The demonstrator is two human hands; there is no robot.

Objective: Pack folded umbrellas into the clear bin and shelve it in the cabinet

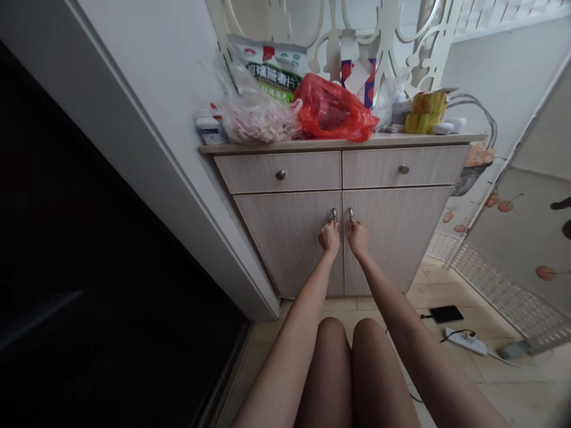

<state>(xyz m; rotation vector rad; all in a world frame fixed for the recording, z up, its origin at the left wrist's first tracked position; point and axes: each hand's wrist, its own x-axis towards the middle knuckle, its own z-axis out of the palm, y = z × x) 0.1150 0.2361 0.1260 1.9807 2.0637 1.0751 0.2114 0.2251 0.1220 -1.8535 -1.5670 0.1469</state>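
Note:
A pale wood-grain cabinet (289,238) stands against the wall, with two drawers above two shut doors. My left hand (329,236) is closed around the metal handle of the left door (333,214). My right hand (357,237) grips the matching handle of the right door (350,213). Both arms reach straight forward over my knees (348,356), which are bent low in front of the cabinet.
On the cabinet top lie a red plastic bag (332,110), a clear bag (256,119), an oat packet (272,65) and yellow packs (426,112). A phone (446,313) and power strip (466,341) rest on the tiled floor at right. A dark doorway (89,267) fills the left.

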